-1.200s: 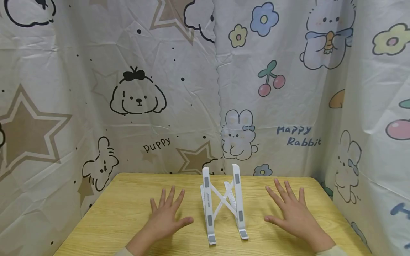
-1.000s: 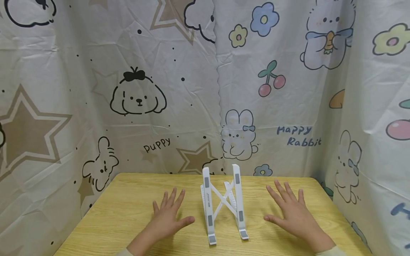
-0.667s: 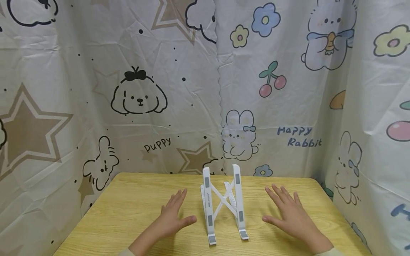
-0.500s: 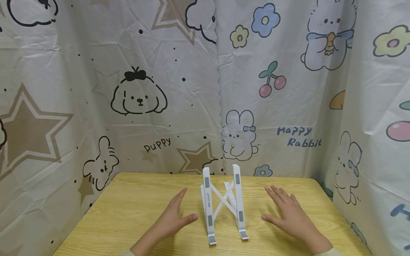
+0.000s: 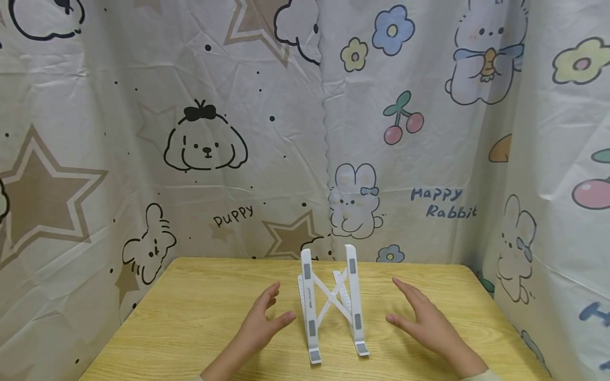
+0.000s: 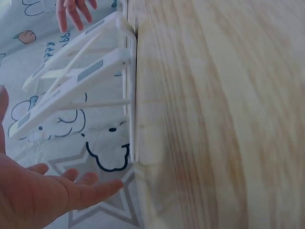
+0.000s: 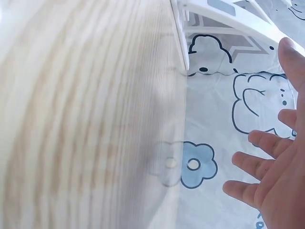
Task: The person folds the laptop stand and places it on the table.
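Note:
A white folding laptop stand [image 5: 312, 307] with grey pads and a crossed brace stands unfolded on the wooden table, its two arms sloping up toward the back. To its left, my left hand [image 5: 259, 323] is held apart from it, thumb toward the stand and palm turned inward. My right hand [image 5: 426, 323] mirrors this on the other side, at a wider gap. Both hands hold nothing. In the left wrist view the stand [image 6: 71, 88] shows from the side, beyond the spread fingers. The right wrist view shows part of the stand [image 7: 238, 19] above the fingers.
The light wooden table [image 5: 190, 296] carries the stand near its middle. A printed curtain [image 5: 286, 159] with puppies, rabbits and stars hangs behind the table and along both sides.
Both hands have turned from palms down with spread fingers to palms facing inward, and moved slightly closer to the stand. The laptop stand has stayed in place.

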`<state>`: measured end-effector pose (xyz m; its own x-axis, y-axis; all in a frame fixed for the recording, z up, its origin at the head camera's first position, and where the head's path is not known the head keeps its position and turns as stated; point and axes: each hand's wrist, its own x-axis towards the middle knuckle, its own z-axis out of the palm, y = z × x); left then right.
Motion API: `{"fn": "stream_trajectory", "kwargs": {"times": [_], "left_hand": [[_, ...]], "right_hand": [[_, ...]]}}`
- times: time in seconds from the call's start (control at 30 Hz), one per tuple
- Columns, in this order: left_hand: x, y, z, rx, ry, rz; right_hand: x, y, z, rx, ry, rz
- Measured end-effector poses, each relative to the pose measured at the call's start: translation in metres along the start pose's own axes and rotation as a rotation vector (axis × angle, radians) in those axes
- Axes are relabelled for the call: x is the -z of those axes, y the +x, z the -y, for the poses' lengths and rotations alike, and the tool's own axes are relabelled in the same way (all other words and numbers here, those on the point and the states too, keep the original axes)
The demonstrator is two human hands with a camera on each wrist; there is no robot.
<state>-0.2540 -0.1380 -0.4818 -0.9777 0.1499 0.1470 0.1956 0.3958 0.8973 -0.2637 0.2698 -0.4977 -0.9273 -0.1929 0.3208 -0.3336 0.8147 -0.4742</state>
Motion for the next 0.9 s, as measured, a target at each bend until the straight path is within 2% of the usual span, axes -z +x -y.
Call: {"fn": "stream_trajectory", "kwargs": {"times": [0.3, 0.5, 0.7, 0.8, 0.9], "left_hand": [[-0.011, -0.001, -0.002, 0.009, -0.123, 0.002], [-0.016, -0.002, -0.003, 0.046, -0.181, 0.015], [-0.023, -0.001, 0.001, 0.043, -0.254, 0.026], [-0.027, 0.000, 0.002, 0.064, -0.305, 0.038], [-0.032, 0.002, 0.001, 0.087, -0.331, 0.028]], "right_hand": [[-0.008, 0.001, 0.000, -0.009, 0.115, 0.012], [-0.016, 0.004, 0.001, 0.008, 0.230, 0.008], [-0.022, 0.008, 0.005, -0.065, 0.321, 0.076], [-0.023, 0.010, 0.008, -0.105, 0.380, 0.096], [-0.023, 0.012, 0.010, -0.105, 0.454, 0.113]]}}
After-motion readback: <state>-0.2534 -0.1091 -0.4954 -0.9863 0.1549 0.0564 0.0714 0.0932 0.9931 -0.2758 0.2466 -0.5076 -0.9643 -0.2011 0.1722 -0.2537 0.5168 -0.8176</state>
